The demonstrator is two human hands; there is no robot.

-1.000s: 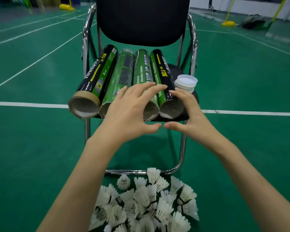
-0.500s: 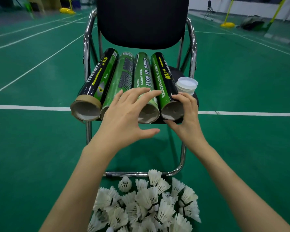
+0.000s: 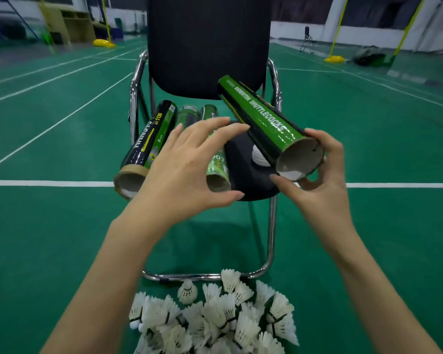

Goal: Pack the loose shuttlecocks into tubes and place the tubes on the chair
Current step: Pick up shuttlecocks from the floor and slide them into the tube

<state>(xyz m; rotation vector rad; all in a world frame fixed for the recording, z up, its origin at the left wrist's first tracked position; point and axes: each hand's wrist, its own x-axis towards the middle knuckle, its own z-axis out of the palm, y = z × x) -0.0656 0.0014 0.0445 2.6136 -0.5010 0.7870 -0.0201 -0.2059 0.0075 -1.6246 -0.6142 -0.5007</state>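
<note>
My right hand (image 3: 322, 180) grips the open near end of a green and black shuttlecock tube (image 3: 261, 123), lifted off the chair and tilted up toward the backrest. My left hand (image 3: 187, 167) hovers open just left of it, fingers spread over the tubes lying on the seat. Three tubes remain on the black chair seat (image 3: 243, 159): a black one (image 3: 149, 141) at the left and two green ones (image 3: 215, 164) partly hidden behind my left hand. A pile of several white loose shuttlecocks (image 3: 215, 318) lies on the floor in front of the chair.
The chair has a chrome frame (image 3: 271, 231) and a black backrest (image 3: 207, 42). White caps (image 3: 258, 157) sit on the seat, mostly hidden under the lifted tube. Green court floor with white lines (image 3: 49, 183) surrounds the chair. Yellow net-post bases (image 3: 334, 59) stand far behind.
My right hand closed on the rightmost tube and lifted it off the seat, tilting it up. My left hand stayed open above the other tubes. The camera moved closer.
</note>
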